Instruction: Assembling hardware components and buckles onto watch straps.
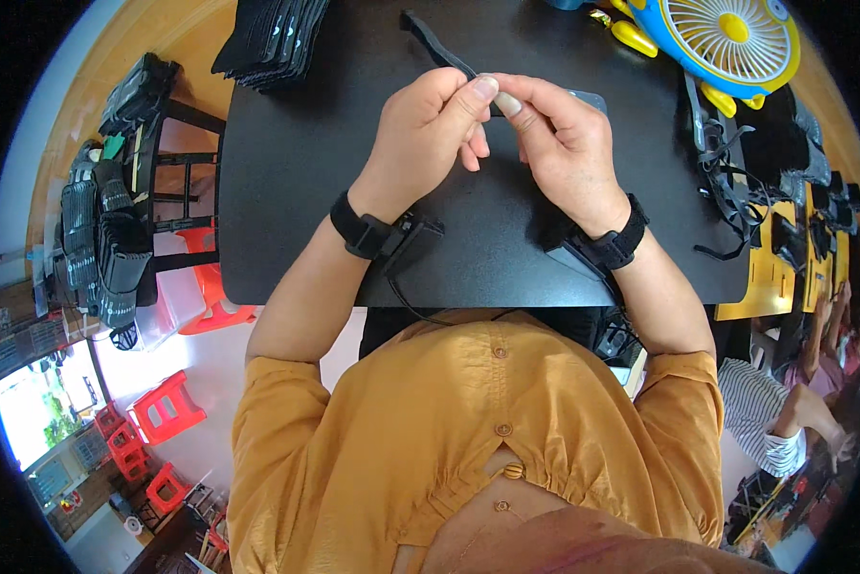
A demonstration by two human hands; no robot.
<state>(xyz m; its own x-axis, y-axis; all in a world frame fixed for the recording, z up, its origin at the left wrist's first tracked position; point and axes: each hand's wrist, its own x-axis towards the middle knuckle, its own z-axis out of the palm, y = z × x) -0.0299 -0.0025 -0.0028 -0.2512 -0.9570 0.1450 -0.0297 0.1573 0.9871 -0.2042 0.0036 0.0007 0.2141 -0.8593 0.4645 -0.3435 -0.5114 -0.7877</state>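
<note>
Over the middle of the black table (296,191), my left hand (420,134) and my right hand (569,143) meet at their fingertips. Both pinch a narrow black strap (435,43), whose loose end sticks out toward the far left. The part between my thumbs is mostly covered by the fingers. Behind my right hand, the edge of a flat greyish item (591,99) shows on the table; its kind is hidden. Each of my wrists wears a black band with a small device and a cable.
A stack of black fabric pieces (272,43) lies at the far left. At the far right stands a blue and yellow fan (731,43); loose black straps (731,191) hang over the right edge. Red stools (167,407) stand on the floor at left. Other people are at right.
</note>
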